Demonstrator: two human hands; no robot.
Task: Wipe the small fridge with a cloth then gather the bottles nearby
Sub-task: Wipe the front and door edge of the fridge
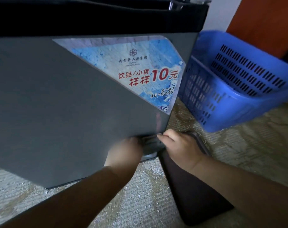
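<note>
A pale, speckled carpet (pixel 238 145) is being seen across the floor, with an orange-brown panel rising at the far right. The small fridge (pixel 57 104) is standing on this carpet, its grey door filling the space above and to the left of both hands, and a blue triangular sticker (pixel 140 68) with red lettering is being displayed on the door above them. The lower right corner of the door is being met by the two hands, which are being held close together. The left hand (pixel 125 150), coming out of a brown sleeve (pixel 74 199), is being pressed against the door's bottom edge; it is blurred, so its grip cannot be told. The right hand (pixel 181 145) is being held just beside it with fingers bent towards a grey bunched piece (pixel 150 142) lying between the hands; whether this is cloth or part of the fridge, and whether it is being gripped, cannot be told. A dark brown board (pixel 194 191) is lying under the right hand. A blue basket (pixel 199 89) is standing beyond the right hand, just beside the fridge.
</note>
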